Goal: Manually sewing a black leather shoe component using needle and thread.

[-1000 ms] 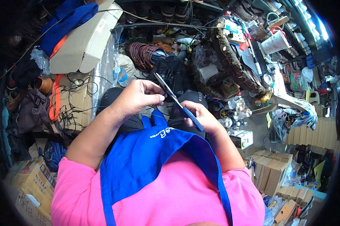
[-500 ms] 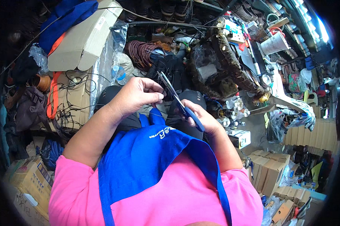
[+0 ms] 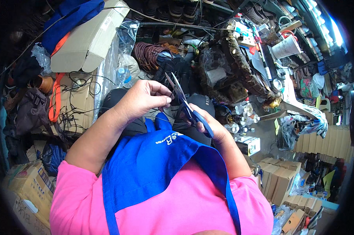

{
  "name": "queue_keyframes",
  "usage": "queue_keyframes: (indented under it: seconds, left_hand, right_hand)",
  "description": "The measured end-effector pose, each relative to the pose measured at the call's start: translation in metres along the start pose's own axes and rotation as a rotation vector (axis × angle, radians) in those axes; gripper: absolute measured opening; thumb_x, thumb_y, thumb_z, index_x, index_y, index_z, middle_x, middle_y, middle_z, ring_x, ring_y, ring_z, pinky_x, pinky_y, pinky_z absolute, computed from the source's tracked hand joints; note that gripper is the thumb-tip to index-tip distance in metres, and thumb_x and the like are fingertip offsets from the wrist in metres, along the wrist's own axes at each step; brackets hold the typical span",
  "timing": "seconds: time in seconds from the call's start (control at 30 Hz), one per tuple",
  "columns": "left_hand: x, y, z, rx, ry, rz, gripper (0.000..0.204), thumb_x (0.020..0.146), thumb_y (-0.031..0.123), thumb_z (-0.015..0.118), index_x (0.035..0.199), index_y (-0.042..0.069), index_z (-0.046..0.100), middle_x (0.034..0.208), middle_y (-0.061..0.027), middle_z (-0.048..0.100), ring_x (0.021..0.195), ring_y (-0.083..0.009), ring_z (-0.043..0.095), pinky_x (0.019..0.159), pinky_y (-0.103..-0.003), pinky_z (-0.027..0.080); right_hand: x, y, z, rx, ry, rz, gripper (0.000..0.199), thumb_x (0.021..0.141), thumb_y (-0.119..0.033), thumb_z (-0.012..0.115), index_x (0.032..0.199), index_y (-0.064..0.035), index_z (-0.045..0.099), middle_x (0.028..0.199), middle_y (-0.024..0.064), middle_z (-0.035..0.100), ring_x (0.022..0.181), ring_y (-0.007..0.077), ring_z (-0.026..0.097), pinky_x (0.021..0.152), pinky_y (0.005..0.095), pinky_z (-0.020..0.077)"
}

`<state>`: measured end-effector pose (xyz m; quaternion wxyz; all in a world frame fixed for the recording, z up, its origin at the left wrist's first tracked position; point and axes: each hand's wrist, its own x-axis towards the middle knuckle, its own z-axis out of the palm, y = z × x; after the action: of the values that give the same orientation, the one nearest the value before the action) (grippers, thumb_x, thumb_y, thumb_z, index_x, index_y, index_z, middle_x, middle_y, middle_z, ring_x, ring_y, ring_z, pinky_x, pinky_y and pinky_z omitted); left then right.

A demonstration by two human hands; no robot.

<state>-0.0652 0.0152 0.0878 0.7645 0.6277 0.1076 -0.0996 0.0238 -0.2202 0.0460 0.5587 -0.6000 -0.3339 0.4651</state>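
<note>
In my right hand (image 3: 211,124) is a pair of scissors (image 3: 188,108) with blue handles, my fingers and thumb around the handles. Its two blades point up and away from me, slightly apart. Just left of the blades, my left hand (image 3: 145,98) is closed in a pinch, thumb against fingers. What it pinches is too small and dark to make out. Both hands are above my lap, where the blue apron (image 3: 153,156) lies over dark trousers.
Beyond my knees sits a coil of brown cord (image 3: 146,55). A worn, dark-rimmed container (image 3: 239,58) stands ahead to the right. Small bottles (image 3: 243,113) crowd beside my right forearm. Cardboard (image 3: 88,35) and tangled black cord (image 3: 73,102) are at left, with cartons (image 3: 279,178) at right.
The scissor blades have spread a little wider apart, and the right thumb and handle have shifted slightly. My left hand keeps its pinch in nearly the same place.
</note>
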Motion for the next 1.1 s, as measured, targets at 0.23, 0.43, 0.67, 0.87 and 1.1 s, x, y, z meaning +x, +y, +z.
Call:
queue_keyframes:
  seconds: [0.23,0.43,0.67,0.87,1.1]
  left_hand:
    - [0.001,0.0,0.002,0.012,0.003,0.013,0.024,0.082,0.009,0.067,0.099,-0.006,0.062,0.081,-0.0111,0.066,0.074,-0.0156,0.064,0.069,-0.029,0.052]
    - [0.002,-0.001,0.001,0.042,-0.009,0.013,0.022,0.081,0.009,0.067,0.097,-0.006,0.064,0.081,-0.0099,0.066,0.074,-0.0147,0.064,0.07,-0.028,0.052]
    - [0.001,0.001,0.003,0.074,-0.075,-0.005,0.02,0.082,0.01,0.066,0.096,-0.004,0.065,0.081,-0.0081,0.067,0.074,-0.0126,0.063,0.07,-0.026,0.051]
    - [-0.001,0.0,0.003,0.019,-0.043,-0.014,0.02,0.083,0.01,0.066,0.096,-0.004,0.065,0.081,-0.0074,0.066,0.074,-0.0117,0.063,0.071,-0.026,0.051]
    - [0.001,-0.004,-0.003,0.048,-0.054,0.032,0.022,0.082,0.012,0.066,0.096,-0.005,0.064,0.081,-0.0085,0.066,0.075,-0.0148,0.063,0.071,-0.028,0.05]
  right_hand:
    - [-0.001,0.005,0.0,0.039,0.038,0.022,0.069,0.069,-0.063,0.069,0.102,-0.0041,0.053,0.085,-0.0017,0.048,0.076,0.0078,0.044,0.067,0.0216,0.0364]
    - [-0.004,0.0,0.002,0.089,0.076,0.048,0.058,0.07,-0.055,0.073,0.093,-0.0047,0.054,0.078,-0.0034,0.049,0.069,0.0056,0.044,0.061,0.0189,0.035]
    - [-0.004,0.01,-0.003,0.282,0.19,-0.033,0.029,0.083,-0.029,0.07,0.087,-0.0052,0.055,0.071,-0.003,0.051,0.061,0.0052,0.046,0.055,0.0201,0.0381]
    - [-0.024,-0.011,-0.04,-0.05,0.461,0.029,0.039,0.082,-0.037,0.067,0.102,-0.0044,0.056,0.08,-0.0023,0.053,0.075,0.0061,0.049,0.068,0.0215,0.04]
    - [-0.082,-0.069,-0.106,-0.254,0.806,0.082,0.039,0.083,-0.021,0.068,0.115,-0.0015,0.057,0.089,-0.0031,0.057,0.08,0.0048,0.049,0.071,0.0208,0.0402]
